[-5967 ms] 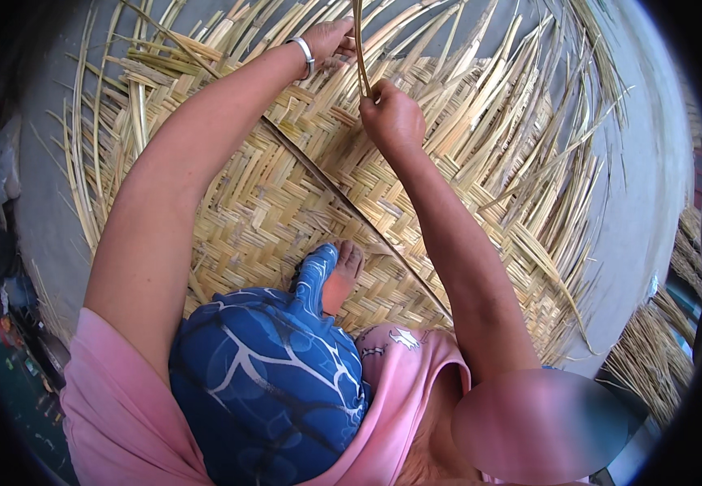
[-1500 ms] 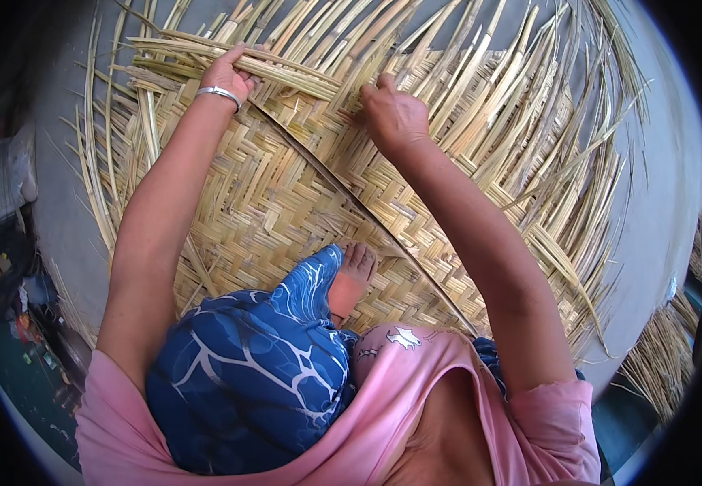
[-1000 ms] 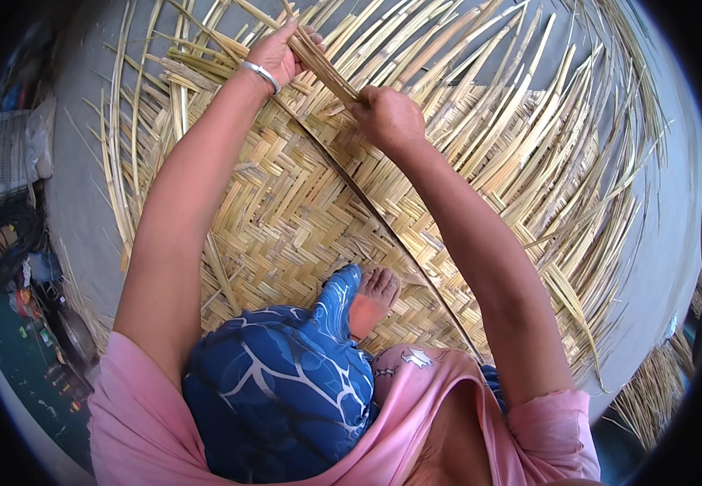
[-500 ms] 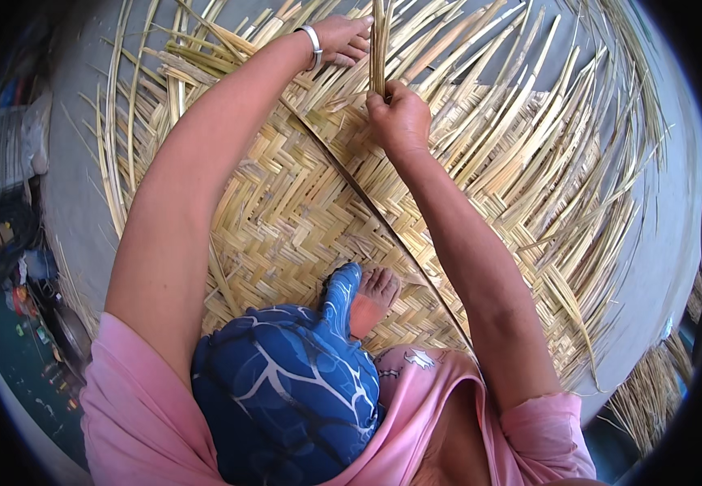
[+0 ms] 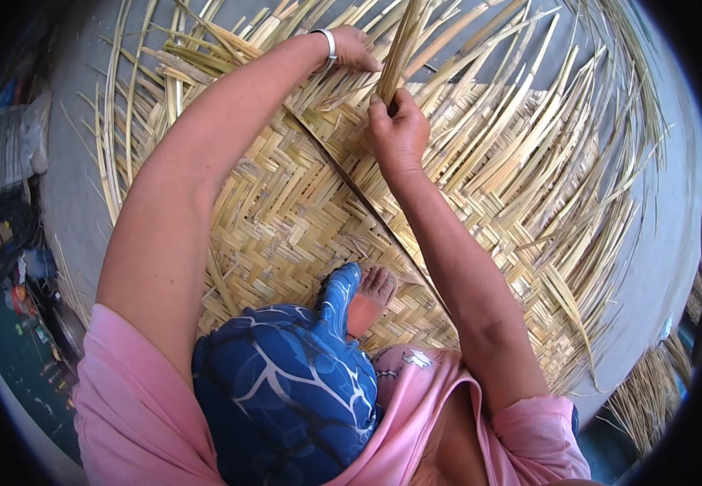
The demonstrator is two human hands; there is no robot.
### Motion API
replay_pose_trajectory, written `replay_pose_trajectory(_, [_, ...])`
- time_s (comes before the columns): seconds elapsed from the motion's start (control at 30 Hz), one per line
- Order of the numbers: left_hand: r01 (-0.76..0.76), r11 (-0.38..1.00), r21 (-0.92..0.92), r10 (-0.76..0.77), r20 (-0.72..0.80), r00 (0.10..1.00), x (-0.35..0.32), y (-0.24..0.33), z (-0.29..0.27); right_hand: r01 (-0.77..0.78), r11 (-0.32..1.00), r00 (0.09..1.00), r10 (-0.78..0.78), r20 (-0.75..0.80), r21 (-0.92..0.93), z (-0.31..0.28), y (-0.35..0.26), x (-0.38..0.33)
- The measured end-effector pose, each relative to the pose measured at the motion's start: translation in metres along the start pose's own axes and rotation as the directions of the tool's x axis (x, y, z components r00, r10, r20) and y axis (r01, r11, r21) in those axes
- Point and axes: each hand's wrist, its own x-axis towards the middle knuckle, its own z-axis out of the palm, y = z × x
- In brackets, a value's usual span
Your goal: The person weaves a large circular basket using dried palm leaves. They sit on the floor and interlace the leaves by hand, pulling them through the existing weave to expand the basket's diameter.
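Observation:
A half-woven mat (image 5: 286, 190) of flat, pale reed strips lies beneath me in a zigzag weave. Toward the far side, many loose strip ends (image 5: 521, 138) fan out from it. My right hand (image 5: 399, 134) is closed around raised reed strips (image 5: 403, 49) that stand up above the weave. Just left of these, my left hand (image 5: 353, 50), with a pale bangle (image 5: 330, 49) at the wrist, reaches into the loose strips. Its fingertips come together; what they pinch, if anything, is hidden. One long dark strip (image 5: 359, 194) runs diagonally across the mat between my arms.
My bare foot (image 5: 373, 301) rests on the mat beside my blue-patterned knee (image 5: 286, 389). Grey floor (image 5: 83, 202) borders the mat. Mixed household items (image 5: 39, 300) lie at the left edge. A bundle of thin dry stalks (image 5: 646, 397) is at lower right.
My left hand has moved slightly right and nearer, its fingers drawing together. The raised strips in my right hand now lean to the right and look broader.

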Motion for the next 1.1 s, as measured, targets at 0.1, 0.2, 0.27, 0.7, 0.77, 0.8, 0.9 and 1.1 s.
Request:
replay_pose_trajectory(0.1, [-0.055, 0.987, -0.148, 0.052, -0.025, 0.998, -0.007, -0.004, -0.001, -0.013, 1.000, 1.000, 0.013, -0.016, 0.021, 0.002, 0.001, -0.001])
replay_pose_trajectory(0.2, [-0.102, 0.984, -0.146, 0.100, -0.017, 0.995, -0.006, -0.006, 0.000, -0.075, 0.996, 0.997, 0.075, 0.006, 0.056, 0.005, 0.006, 0.000])
replay_pose_trajectory(0.27, [-0.099, 0.984, -0.147, 0.095, -0.028, 0.995, -0.013, 0.001, 0.003, -0.067, 0.996, 0.998, 0.067, 0.002, 0.050, 0.005, 0.007, 0.000])
replay_pose_trajectory(0.7, [-0.045, 0.773, -0.633, 0.131, 0.090, 0.987, -0.012, -0.008, 0.004, -0.083, 0.979, 0.993, 0.097, -0.068, 0.185, 0.013, 0.015, 0.002])
replay_pose_trajectory(0.77, [-0.059, 0.773, -0.632, 0.135, 0.073, 0.988, -0.019, -0.005, 0.004, -0.113, 0.975, 0.991, 0.123, -0.044, 0.191, 0.011, 0.009, -0.003])
replay_pose_trajectory(0.8, [-0.061, 0.765, -0.641, 0.145, 0.079, 0.986, -0.017, -0.007, 0.005, -0.134, 0.961, 0.989, 0.147, -0.035, 0.242, 0.009, 0.004, -0.006])
replay_pose_trajectory(0.9, [-0.078, 0.690, -0.719, 0.233, 0.119, 0.965, -0.019, -0.004, 0.000, -0.176, 0.934, 0.983, 0.185, -0.002, 0.310, 0.010, 0.002, -0.003])
replay_pose_trajectory(1.1, [-0.102, 0.749, -0.655, 0.274, 0.166, 0.947, -0.025, 0.018, -0.019, 0.021, 1.000, 0.999, -0.022, 0.042, 0.017, 0.012, 0.014, 0.008])
